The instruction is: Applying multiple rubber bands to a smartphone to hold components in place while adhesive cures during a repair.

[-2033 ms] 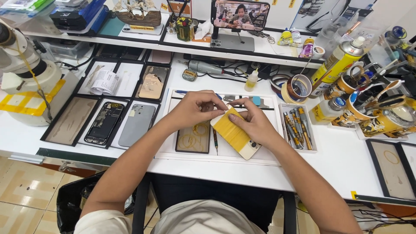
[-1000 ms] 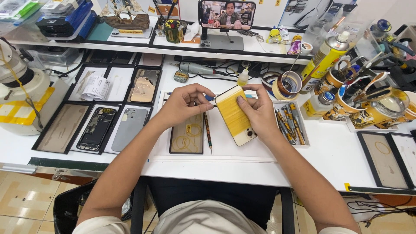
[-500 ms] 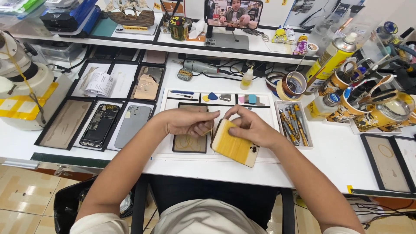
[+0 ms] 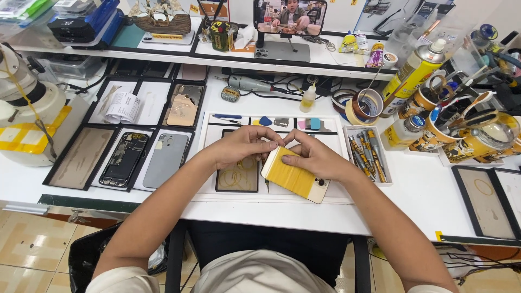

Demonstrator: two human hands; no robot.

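Both hands, left hand and right hand, pinch the yellow phone (twelve-o'clock edge); it could slip onto the screwdriver beneath.

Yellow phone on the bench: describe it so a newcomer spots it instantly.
Start at the white work mat at the front centre of the white bench. On it, both hands, left hand and right hand, pinch the top edge of the yellow phone. It alone is bright yellow; the phones in the black trays to the left are grey or opened.
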